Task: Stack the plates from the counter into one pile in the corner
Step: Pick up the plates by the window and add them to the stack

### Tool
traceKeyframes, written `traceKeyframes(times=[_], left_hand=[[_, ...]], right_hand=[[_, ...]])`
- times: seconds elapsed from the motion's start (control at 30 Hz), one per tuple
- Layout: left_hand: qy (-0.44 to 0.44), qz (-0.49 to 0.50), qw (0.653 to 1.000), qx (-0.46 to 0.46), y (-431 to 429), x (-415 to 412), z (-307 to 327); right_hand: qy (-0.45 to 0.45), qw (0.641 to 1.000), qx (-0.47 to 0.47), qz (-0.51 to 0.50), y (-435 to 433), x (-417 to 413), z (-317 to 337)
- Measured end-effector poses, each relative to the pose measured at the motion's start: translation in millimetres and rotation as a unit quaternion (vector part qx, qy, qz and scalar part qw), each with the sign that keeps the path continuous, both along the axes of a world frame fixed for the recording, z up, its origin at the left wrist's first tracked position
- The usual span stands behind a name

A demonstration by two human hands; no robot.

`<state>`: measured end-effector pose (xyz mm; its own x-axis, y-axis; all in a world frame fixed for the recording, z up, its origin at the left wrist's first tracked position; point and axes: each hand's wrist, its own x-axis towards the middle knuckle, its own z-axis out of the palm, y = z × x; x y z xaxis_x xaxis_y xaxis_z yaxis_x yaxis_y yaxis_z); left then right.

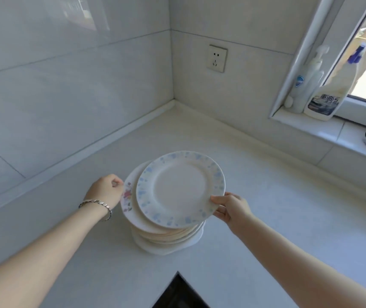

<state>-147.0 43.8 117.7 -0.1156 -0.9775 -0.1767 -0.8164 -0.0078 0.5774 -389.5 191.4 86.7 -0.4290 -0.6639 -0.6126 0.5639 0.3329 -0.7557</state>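
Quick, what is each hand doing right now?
Left hand: closed grip on the rim of the floral plate in the pile.
Right hand: closed grip on the rim of the blue-speckled plate on top.

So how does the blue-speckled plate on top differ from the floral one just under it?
The blue-speckled plate has pale blue flecks round its rim; the floral plate has pink flowers. The blue one shows whole; the floral one shows only a left sliver. The right hand pinches the blue, the left hand touches the floral. Both are round and white.
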Motion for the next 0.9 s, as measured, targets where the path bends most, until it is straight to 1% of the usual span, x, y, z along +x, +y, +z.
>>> traceKeyframes(times=[0.07, 0.1, 0.17, 0.23, 0.37, 0.43, 0.47, 0.5, 0.53, 0.63, 0.7, 0.77, 0.9], left_hand=[[0.003, -0.001, 1.0, -0.003, -3, 0, -2], [0.003, -0.001, 1.0, -0.003, -4, -1, -3], [0.003, -0.001, 1.0, 0.0, -8, -2, -6], [0.005, -0.002, 1.0, 0.002, -11, -5, -9], [0.017, -0.011, 1.0, -0.012, -16, -10, -10], [0.025, -0.012, 1.0, -0.016, -19, -12, -10], [0.026, -0.013, 0.999, -0.016, -20, -12, -10], [0.026, -0.014, 0.999, -0.014, -21, -13, -9], [0.027, -0.016, 0.999, -0.013, -21, -13, -9], [0.022, -0.015, 1.0, -0.013, -22, -10, -8], [0.018, -0.011, 1.0, -0.013, -23, -5, -9], [0.017, -0.006, 1.0, -0.013, -24, 0, -10], [0.007, -0.003, 1.0, -0.026, -25, 7, -8]], right_hand=[[0.025, 1.0, -0.003, 0.014, -6, 4, 3], [0.065, 0.998, 0.0, 0.028, -8, 5, 4], [0.19, 0.979, 0.013, 0.066, -10, 7, 5], [0.296, 0.949, 0.039, 0.097, -10, 8, 1], [0.403, 0.894, 0.103, 0.167, -9, 9, -1], [0.479, 0.841, 0.148, 0.204, -9, 8, 0], [0.505, 0.823, 0.156, 0.207, -10, 7, -2], [0.51, 0.823, 0.148, 0.2, -12, 7, -5], [0.494, 0.838, 0.133, 0.191, -16, 8, -9], [0.395, 0.903, 0.085, 0.146, -29, 16, -17], [0.349, 0.928, 0.061, 0.113, -33, 25, -20], [0.33, 0.937, 0.055, 0.102, -32, 34, -22], [0.325, 0.934, 0.063, 0.131, -32, 43, -25]])
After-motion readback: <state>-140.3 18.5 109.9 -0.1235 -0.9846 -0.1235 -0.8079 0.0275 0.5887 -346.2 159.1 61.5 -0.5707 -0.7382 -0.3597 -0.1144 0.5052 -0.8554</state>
